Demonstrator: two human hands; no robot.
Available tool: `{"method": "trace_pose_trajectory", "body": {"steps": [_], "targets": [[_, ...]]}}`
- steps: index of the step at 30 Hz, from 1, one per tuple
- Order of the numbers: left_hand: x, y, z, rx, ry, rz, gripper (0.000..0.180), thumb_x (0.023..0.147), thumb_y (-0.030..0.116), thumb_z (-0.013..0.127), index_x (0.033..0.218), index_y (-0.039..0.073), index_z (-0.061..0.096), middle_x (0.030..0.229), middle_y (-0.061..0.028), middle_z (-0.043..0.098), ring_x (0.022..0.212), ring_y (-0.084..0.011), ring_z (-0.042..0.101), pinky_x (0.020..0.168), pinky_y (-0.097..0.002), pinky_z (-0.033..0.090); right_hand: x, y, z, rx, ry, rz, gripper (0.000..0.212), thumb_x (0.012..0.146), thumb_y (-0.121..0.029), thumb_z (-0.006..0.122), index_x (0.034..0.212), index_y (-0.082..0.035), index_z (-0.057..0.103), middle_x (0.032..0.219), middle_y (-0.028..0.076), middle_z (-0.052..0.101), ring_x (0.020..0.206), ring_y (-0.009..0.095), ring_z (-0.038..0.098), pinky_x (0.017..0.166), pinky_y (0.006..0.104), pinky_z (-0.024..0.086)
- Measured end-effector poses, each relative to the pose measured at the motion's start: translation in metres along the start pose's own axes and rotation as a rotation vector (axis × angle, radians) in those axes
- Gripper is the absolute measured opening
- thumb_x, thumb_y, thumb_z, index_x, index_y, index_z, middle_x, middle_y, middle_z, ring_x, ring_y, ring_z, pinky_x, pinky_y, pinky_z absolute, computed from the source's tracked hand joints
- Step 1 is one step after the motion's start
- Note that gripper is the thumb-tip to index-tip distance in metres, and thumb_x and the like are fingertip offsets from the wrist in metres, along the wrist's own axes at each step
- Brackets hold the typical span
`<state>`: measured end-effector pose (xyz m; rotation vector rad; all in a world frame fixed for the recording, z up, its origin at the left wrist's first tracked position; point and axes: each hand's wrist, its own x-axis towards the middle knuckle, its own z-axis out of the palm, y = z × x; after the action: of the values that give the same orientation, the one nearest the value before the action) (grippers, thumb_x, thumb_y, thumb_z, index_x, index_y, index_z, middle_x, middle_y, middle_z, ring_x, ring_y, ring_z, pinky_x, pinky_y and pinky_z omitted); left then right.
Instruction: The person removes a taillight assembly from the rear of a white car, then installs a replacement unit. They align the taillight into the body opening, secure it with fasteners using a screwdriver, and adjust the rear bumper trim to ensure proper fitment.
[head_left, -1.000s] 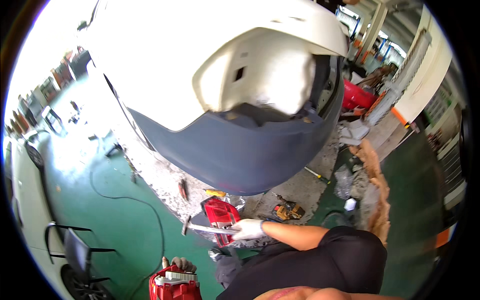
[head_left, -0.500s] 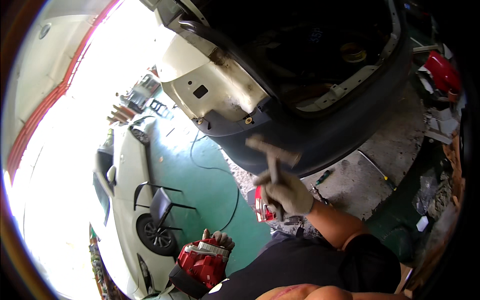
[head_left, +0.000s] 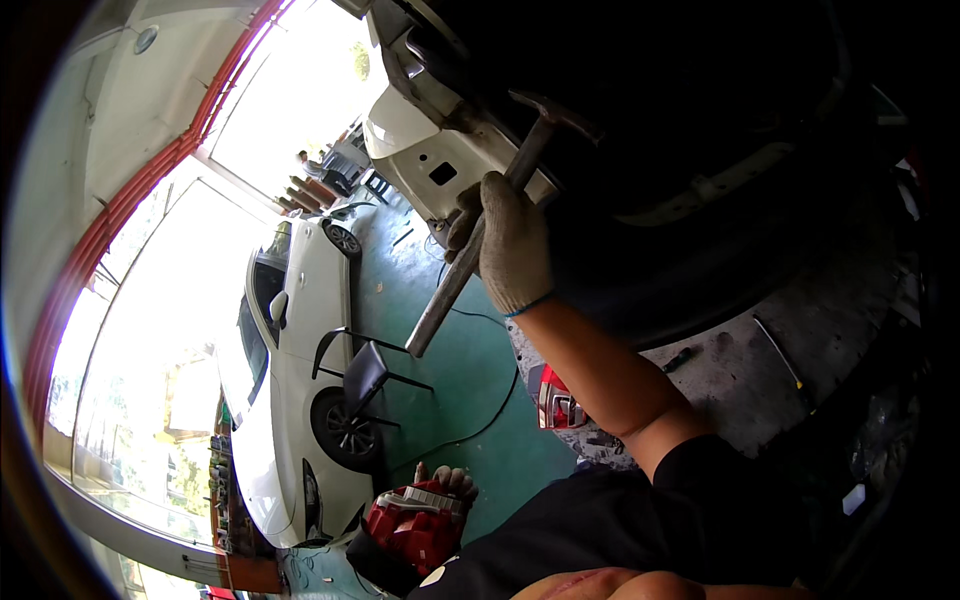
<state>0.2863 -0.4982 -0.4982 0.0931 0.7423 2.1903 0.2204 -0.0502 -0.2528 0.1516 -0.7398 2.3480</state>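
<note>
In my right hand [head_left: 515, 250], which wears a pale knitted glove, is a hammer [head_left: 443, 302], gripped round its handle. The hammer slants, its head up beside the open rear of a light-coloured car body [head_left: 470, 165] and the handle's end toward the lower left. My left hand [head_left: 458, 483], gloved too, is low in front of me, its fingers curled over the edge of a red tail light [head_left: 415, 527] with a grey strip. The dark rear bumper [head_left: 640, 285] runs below the car's opening, deep in shadow.
Another red-and-clear tail light [head_left: 557, 398] sits under my right forearm. A screwdriver [head_left: 680, 360] and a long thin tool with a yellow end [head_left: 778, 352] lie on the floor. To the left are a dark chair [head_left: 368, 375], a hose [head_left: 505, 395] and a parked white car [head_left: 265, 440].
My right hand has lifted the hammer up and left, from in front of the bumper to the car's rear corner. My left hand keeps its hold on the tail light. The view has shifted.
</note>
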Motion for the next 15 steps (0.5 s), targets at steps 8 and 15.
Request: {"method": "trace_pose_trajectory", "body": {"steps": [8, 15], "targets": [[-0.006, -0.002, 0.015, -0.023, 0.132, 0.037, 0.065, 0.115, 0.065, 0.039, 0.088, 0.01, 0.062, 0.079, -0.0023, 0.045, 0.076, -0.0186, 0.039, 0.071, -0.0351, 0.034, -0.001, -0.002, 0.002, 0.049, 0.083, -0.02, 0.044, 0.11, -0.043, 0.058, 0.097, -0.001, 0.064, 0.068, 0.01, 0.067, 0.052, 0.021, 0.063, 0.051, 0.0378, 0.055], [-0.001, 0.004, -0.01, 0.042, 0.038, 0.021, 0.066, 0.115, 0.065, 0.038, 0.086, 0.011, 0.061, 0.075, -0.0011, 0.043, 0.073, -0.018, 0.039, 0.069, -0.0352, 0.034, 0.005, -0.003, -0.023, -0.168, -0.07, 0.06, 0.046, 0.111, -0.043, 0.058, 0.093, -0.001, 0.066, 0.07, 0.007, 0.065, 0.055, 0.017, 0.063, 0.055, 0.0349, 0.054]]}}
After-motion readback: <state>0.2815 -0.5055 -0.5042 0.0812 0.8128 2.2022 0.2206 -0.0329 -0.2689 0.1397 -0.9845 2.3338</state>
